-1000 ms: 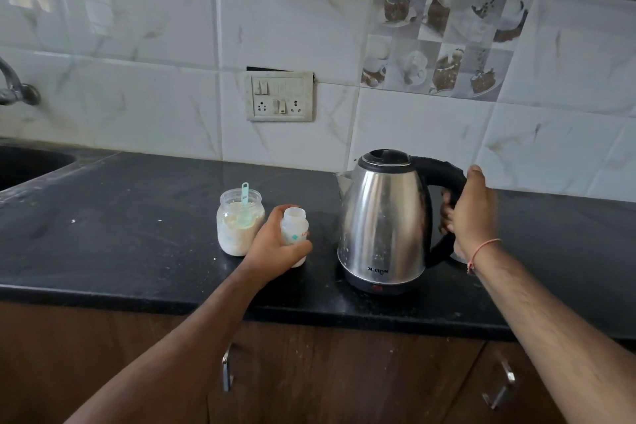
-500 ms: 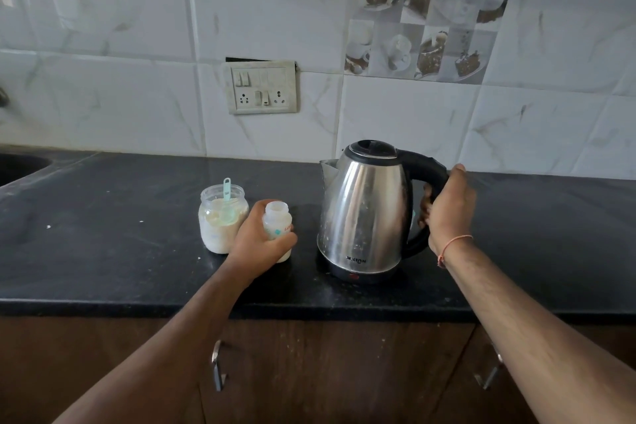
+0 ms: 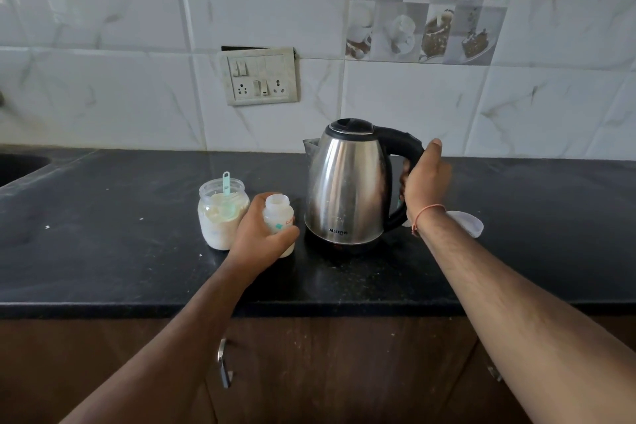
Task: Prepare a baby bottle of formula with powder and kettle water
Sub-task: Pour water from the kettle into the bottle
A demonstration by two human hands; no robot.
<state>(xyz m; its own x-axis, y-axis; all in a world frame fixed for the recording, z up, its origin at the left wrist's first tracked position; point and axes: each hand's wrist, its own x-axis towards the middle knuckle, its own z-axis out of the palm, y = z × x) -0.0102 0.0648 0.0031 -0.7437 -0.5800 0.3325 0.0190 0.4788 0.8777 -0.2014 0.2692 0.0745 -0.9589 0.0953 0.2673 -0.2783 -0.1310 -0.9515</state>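
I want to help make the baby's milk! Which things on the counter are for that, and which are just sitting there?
For the milk:
baby bottle, open, held by the left hand
kettle, handle gripped by the right hand
powder jar with its green scoop

Just there:
wall socket
clear plastic piece behind the right wrist
sink

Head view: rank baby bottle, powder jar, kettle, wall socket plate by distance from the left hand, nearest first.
1. baby bottle: gripped in the left hand itself.
2. powder jar: just left of the hand, close beside it.
3. kettle: to the right, past the bottle, its handle held by the right hand.
4. wall socket plate: up on the tiled wall, behind everything.
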